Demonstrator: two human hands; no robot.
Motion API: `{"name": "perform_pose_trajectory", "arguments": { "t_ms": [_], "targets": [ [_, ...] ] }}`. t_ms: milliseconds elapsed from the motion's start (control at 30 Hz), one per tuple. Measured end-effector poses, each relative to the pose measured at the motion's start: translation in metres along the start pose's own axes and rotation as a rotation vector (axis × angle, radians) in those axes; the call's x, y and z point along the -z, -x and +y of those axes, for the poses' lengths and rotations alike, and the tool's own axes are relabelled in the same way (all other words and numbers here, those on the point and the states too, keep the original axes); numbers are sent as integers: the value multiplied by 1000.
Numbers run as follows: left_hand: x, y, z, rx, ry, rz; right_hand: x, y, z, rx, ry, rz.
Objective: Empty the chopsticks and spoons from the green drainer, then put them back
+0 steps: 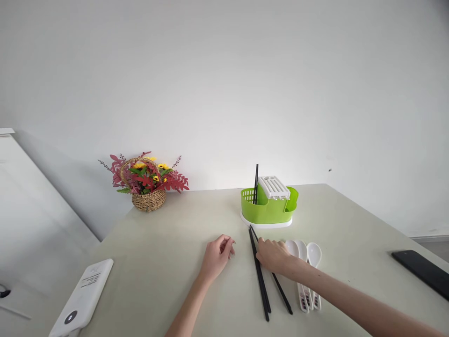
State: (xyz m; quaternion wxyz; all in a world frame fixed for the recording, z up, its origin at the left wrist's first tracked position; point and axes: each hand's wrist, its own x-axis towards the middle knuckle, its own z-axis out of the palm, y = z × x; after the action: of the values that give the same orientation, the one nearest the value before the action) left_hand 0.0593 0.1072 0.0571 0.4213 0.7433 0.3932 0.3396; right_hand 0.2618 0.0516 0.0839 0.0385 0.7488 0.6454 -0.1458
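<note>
My right hand (272, 255) is closed on a black chopstick (282, 295), which slants across the tabletop and passes beneath the fingers. Just left of it lie more black chopsticks (260, 280), close together. White spoons (315, 255) with printed handles rest side by side, partly covered by my right hand and forearm. My left hand (219, 255) hovers or rests left of the chopsticks, fingers curled in and nothing visible in them. Behind both hands stands a green utensil caddy (266, 213) with a white slotted top and black chopsticks (256, 185) upright in its left compartment.
A wicker basket (149, 200) of artificial flowers stands at the back left of the table (157, 248). A white power bank (84, 295) lies at the front left, and a black phone (423, 271) at the right edge. A wall (224, 93) rises behind.
</note>
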Motion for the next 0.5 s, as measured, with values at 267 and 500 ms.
{"name": "perform_pose_trajectory", "arguments": {
  "t_ms": [267,500],
  "targets": [
    [0,1,6,26,118,-11,49,15,-6,182,-175,141],
    [7,8,26,-47,195,-113,79,14,-30,470,-503,443]
  ]
}}
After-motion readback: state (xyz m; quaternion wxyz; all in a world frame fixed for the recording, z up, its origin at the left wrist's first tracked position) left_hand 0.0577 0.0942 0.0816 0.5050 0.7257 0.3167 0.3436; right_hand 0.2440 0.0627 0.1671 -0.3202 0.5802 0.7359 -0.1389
